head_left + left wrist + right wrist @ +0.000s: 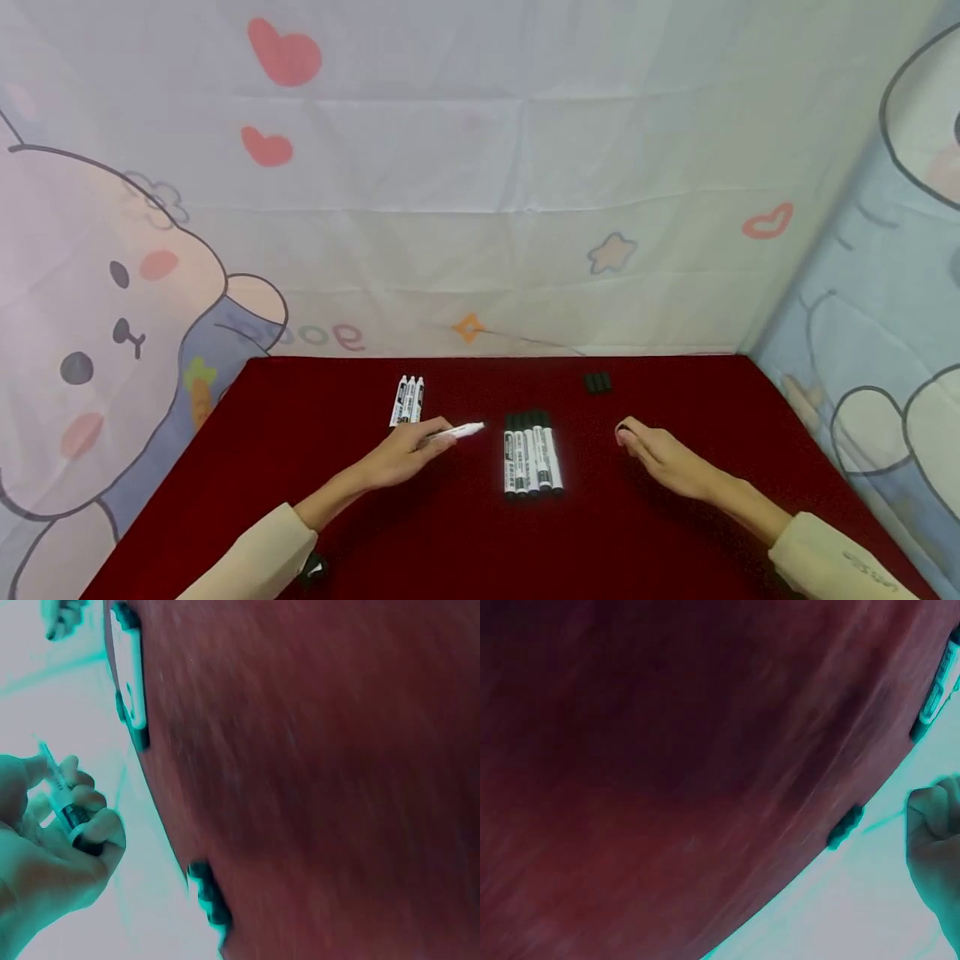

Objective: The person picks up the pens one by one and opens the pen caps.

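Left of the row of capped markers (pixel 531 458), a bare-tipped marker (pixel 467 430) is held by the left hand (pixel 401 457); to the row's right, a small dark piece (pixel 621 427), apparently a cap, is pinched by the right hand (pixel 663 460). Capping seems under way; marker and cap need to be aligned.

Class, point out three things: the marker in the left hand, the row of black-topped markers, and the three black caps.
Held marker (pixel 463 431): head view, on its white barrel.
Row of black-topped markers (pixel 531 458): head view, on the middle marker's barrel.
Three black caps (pixel 597 383): head view, on the middle cap.
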`<action>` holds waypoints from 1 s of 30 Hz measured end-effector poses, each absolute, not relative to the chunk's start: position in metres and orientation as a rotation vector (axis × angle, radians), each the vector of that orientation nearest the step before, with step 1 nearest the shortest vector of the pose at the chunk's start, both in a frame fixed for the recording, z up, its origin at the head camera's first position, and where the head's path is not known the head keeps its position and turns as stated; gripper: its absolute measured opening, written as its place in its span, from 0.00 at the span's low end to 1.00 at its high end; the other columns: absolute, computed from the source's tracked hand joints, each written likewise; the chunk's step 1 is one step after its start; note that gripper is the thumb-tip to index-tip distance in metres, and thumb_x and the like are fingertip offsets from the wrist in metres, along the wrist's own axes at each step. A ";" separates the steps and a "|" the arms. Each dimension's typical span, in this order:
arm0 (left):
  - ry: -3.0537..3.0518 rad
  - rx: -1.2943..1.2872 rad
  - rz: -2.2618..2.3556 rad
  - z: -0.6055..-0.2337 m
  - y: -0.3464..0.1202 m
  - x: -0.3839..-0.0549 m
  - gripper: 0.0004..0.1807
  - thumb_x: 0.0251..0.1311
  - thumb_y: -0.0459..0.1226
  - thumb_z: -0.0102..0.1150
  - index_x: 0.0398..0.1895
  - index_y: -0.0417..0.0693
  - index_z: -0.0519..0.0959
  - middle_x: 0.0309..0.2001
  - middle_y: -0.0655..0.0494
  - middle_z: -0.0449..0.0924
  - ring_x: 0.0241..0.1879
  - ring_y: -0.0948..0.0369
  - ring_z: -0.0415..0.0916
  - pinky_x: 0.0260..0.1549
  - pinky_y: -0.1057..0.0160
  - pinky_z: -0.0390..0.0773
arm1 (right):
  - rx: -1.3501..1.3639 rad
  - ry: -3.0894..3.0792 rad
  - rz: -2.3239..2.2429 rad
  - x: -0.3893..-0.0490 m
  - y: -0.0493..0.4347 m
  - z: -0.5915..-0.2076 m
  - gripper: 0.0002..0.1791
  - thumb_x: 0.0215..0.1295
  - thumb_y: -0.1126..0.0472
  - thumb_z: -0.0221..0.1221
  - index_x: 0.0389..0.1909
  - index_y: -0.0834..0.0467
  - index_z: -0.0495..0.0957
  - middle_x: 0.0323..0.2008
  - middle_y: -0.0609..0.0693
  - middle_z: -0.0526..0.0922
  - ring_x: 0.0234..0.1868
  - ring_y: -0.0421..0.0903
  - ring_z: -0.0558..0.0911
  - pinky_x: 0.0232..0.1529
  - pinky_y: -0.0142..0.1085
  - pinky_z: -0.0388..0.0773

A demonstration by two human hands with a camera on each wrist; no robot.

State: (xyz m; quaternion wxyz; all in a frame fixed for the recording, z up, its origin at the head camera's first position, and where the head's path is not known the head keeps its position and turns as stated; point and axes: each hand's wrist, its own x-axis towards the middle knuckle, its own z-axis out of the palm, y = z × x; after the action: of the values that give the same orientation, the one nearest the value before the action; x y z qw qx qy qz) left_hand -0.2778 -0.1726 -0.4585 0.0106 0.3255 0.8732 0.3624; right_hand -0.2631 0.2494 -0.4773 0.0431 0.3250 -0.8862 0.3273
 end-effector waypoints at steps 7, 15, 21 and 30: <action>2.537 1.041 1.179 -0.463 -0.166 -0.275 0.13 0.77 0.36 0.51 0.56 0.39 0.79 0.37 0.48 0.79 0.33 0.66 0.70 0.34 0.69 0.71 | 1.048 -2.905 0.911 -0.261 0.226 -0.470 0.12 0.85 0.57 0.39 0.52 0.56 0.71 0.45 0.50 0.83 0.46 0.43 0.80 0.46 0.36 0.79; 2.425 1.050 1.252 -0.458 -0.162 -0.274 0.13 0.71 0.31 0.57 0.53 0.30 0.79 0.39 0.36 0.87 0.35 0.50 0.86 0.32 0.71 0.81 | 1.064 -2.956 0.724 -0.258 0.228 -0.469 0.15 0.82 0.54 0.47 0.58 0.55 0.76 0.51 0.44 0.83 0.51 0.41 0.81 0.53 0.42 0.82; 2.434 0.968 1.268 -0.456 -0.159 -0.274 0.13 0.69 0.32 0.61 0.51 0.31 0.79 0.40 0.36 0.87 0.33 0.61 0.85 0.31 0.64 0.87 | 1.145 -2.949 0.650 -0.256 0.232 -0.470 0.20 0.82 0.50 0.48 0.61 0.58 0.76 0.56 0.48 0.83 0.58 0.50 0.82 0.58 0.49 0.81; 2.470 0.752 1.394 -0.455 -0.161 -0.272 0.17 0.67 0.38 0.66 0.51 0.34 0.78 0.39 0.42 0.86 0.30 0.63 0.81 0.24 0.58 0.87 | 1.211 -2.947 0.643 -0.253 0.234 -0.469 0.20 0.82 0.50 0.48 0.60 0.59 0.77 0.56 0.49 0.83 0.58 0.50 0.83 0.58 0.48 0.82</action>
State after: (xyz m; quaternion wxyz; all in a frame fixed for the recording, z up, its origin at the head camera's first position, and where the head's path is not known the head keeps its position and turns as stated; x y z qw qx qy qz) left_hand -0.2721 -0.1611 -0.4555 0.1037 0.2549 0.8373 0.4725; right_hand -0.2534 0.2340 -0.4693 -0.0545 0.3719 -0.9053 0.1977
